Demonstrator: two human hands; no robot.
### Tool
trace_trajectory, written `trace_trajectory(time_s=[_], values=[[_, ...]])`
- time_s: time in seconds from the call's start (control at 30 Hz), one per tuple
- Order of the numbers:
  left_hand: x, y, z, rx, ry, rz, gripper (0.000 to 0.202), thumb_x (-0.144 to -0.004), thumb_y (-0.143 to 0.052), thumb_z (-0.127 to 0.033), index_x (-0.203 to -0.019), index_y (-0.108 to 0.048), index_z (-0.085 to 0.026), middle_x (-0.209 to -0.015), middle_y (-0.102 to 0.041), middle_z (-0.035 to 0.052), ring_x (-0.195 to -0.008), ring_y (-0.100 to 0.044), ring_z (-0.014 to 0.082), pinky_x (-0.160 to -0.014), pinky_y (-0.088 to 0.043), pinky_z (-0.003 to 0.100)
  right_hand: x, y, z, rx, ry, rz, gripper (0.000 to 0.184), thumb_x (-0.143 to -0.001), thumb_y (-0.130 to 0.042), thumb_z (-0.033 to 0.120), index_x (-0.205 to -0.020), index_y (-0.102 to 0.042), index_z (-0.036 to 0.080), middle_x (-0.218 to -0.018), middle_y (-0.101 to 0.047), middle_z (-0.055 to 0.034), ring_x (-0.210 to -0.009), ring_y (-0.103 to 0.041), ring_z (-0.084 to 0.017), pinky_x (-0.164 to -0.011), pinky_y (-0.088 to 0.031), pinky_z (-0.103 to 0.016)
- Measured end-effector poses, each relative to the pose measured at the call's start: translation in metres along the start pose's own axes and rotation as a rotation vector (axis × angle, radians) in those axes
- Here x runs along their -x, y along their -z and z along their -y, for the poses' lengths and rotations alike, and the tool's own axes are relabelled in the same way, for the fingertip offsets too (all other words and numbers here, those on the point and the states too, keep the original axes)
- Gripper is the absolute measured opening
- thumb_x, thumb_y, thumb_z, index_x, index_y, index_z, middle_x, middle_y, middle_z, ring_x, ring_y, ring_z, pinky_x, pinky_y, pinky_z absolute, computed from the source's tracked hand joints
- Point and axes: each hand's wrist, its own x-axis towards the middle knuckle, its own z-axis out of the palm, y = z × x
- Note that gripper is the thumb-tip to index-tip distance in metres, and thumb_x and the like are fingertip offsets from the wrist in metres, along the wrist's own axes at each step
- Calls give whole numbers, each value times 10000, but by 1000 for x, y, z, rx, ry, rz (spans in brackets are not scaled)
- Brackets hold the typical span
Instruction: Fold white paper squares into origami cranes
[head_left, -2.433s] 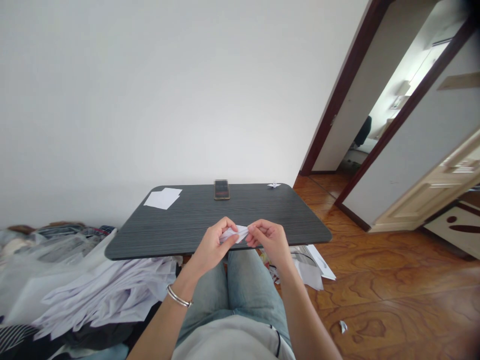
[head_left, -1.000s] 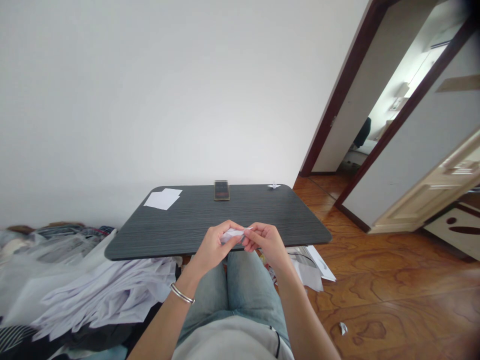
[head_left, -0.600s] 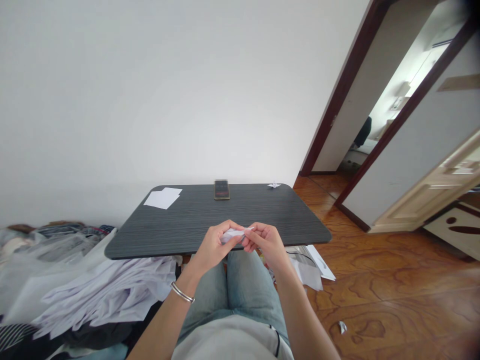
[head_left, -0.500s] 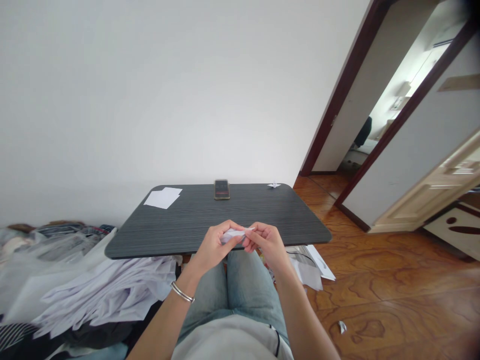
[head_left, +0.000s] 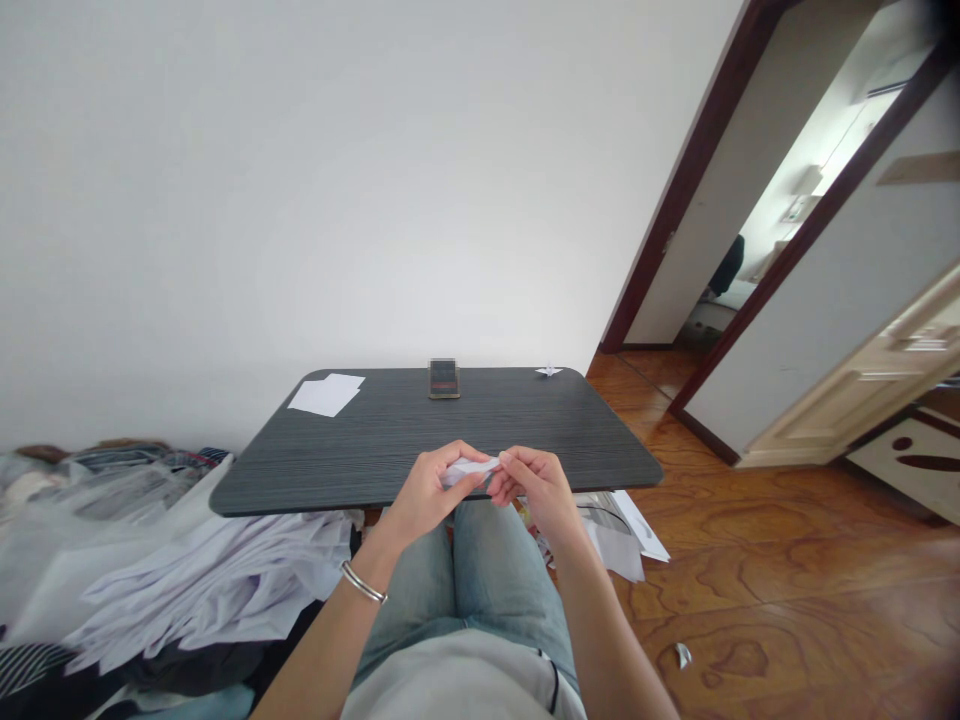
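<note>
A small piece of folded white paper point(head_left: 466, 469) is held between my hands, just above the near edge of the dark table point(head_left: 390, 420). My left hand point(head_left: 433, 492) grips its left part between thumb and fingers. At its right tip, the thumb and forefinger of my right hand point(head_left: 534, 484) pinch the paper, with the other fingers curled below. The fingers hide part of the folds. A folded white paper figure with spread points, like a crane point(head_left: 548, 370), stands at the table's far right corner.
Several white paper sheets point(head_left: 327, 395) lie at the table's far left. A phone point(head_left: 443, 379) leans upright at the back middle, near the wall. Piled clothes point(head_left: 217, 580) are on the left, below table height. Papers point(head_left: 630, 540) lie beneath the table's right side.
My right thumb and forefinger have shifted slightly at the paper's right tip, drawing closer together there. My left hand keeps its hold and has hardly moved.
</note>
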Motion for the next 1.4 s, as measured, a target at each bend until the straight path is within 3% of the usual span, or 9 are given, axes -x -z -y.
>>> trace_trajectory(time_s=[0.3, 0.5, 0.9, 1.07, 1.23, 1.4], values=[[-1, 2, 0, 1, 11, -18, 207, -799, -570, -318, -894, -647, -151, -756, -652, 9, -589, -486, 111, -563, -344, 209, 1, 0, 0, 3, -1, -7, 415, -788, -535, 517, -658, -635, 135, -570, -683, -53, -433, -608, -114, -424, -481, -193], [-1, 1, 0, 28, 24, 5, 193, -797, -567, -301, -895, -643, -154, -748, -648, 10, -595, -487, 112, -564, -352, 208, 1, -3, 2, 56, -1, -24, 282, -688, -693, 416, -637, -626, 147, -517, -652, -8, -406, -578, -92, -406, -465, -172], [-5, -2, 3, 103, 33, -5, 212, -780, -588, -310, -890, -622, -132, -733, -612, 9, -578, -452, 99, -548, -337, 203, -2, -8, -9, -34, 15, -72, 297, -709, -669, 432, -637, -589, 155, -466, -620, 12, -357, -545, -84, -361, -435, -165], [-5, -3, 1, 38, 26, 0, 213, -790, -559, -310, -897, -637, -142, -723, -615, 8, -592, -472, 112, -561, -357, 211, -3, -8, -8, 29, -29, -19, 275, -670, -700, 407, -644, -615, 147, -478, -628, 6, -367, -551, -91, -366, -441, -174], [-4, -4, -1, -2, 16, 1, 222, -799, -543, -321, -922, -618, -151, -741, -615, 3, -621, -497, 124, -577, -370, 215, -3, -8, -9, 53, 9, -62, 280, -676, -689, 410, -620, -583, 157, -445, -598, 21, -336, -513, -85, -347, -415, -178], [-1, -3, -1, 11, 36, 21, 245, -822, -516, -396, -815, -557, -154, -641, -541, -34, -559, -436, 100, -533, -328, 204, -2, -8, -10, 78, 35, -71, 293, -701, -662, 428, -621, -565, 164, -428, -579, 28, -324, -491, -82, -344, -402, -182]])
